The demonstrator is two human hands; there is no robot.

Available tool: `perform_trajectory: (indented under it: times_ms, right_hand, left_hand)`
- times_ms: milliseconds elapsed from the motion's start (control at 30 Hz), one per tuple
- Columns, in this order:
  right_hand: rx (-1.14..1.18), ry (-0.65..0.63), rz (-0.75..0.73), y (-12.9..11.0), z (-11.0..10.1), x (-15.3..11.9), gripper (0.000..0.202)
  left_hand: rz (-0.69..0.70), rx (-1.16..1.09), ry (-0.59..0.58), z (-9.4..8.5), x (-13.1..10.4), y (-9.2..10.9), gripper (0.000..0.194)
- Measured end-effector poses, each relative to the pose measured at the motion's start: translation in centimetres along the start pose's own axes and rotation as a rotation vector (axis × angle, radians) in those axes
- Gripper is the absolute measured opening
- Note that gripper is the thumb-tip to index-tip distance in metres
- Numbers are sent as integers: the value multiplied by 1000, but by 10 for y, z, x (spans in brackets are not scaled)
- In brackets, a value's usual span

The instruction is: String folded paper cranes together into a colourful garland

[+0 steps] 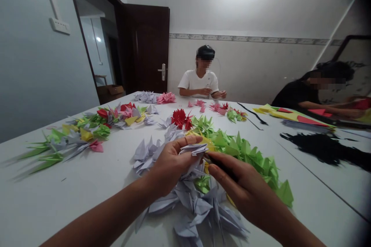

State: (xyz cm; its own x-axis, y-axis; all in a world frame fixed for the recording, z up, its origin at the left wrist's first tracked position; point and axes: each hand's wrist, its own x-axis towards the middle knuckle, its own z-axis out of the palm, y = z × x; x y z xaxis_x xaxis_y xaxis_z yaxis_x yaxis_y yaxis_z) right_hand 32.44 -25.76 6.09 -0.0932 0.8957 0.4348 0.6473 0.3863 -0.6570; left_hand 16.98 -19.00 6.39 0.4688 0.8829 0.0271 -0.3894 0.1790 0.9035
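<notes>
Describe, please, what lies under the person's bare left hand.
Spiky whitish folded-paper pieces show around the bare left hand; whatever lies directly beneath it is covered.

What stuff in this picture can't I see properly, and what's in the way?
All in the head view:
- Most of the dark thing: the right hand holding it covers it, so I can't tell what it is.
- Part of the folded pale paper: the left hand hides it.
- What the person in white holds: too small.
- Yellow paper near the person in black: blurred, cut off by the right edge.
</notes>
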Motion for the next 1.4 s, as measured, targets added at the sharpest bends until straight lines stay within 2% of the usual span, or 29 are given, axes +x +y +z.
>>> perform_trajectory:
  times_ms: [233,500,733,900,1033,1100,1233,1400]
  right_hand:
    - [-105,77,-130,3,-4,0,28]
    - [-113,70,-120,8,1,-1,24]
    - [-136,20,-60,2,0,2,22]
    - [-150,38,-115,10,4,0,24]
    - [-122,61,-128,12,1,0,27]
    - [-122,82,-127,8,-3,0,28]
    - [-99,92,-115,1,-11,0,31]
    - [-77,99,-87,1,-11,-2,34]
  left_hand:
    - [104,104,60,0,2,-3,38]
    - [152,140,-40,-2,9,-14,57]
    - [242,230,-113,-5,6,-22,47]
    - [275,247,-138,-8,7,-25,37]
    - [268,241,-153,-9,10,-18,25]
    - [235,197,-128,-10,12,-12,25]
    - [18,-62,-86,-14,16,-5,26]
    - [-125,-248,-175,-14,12,-1,20]
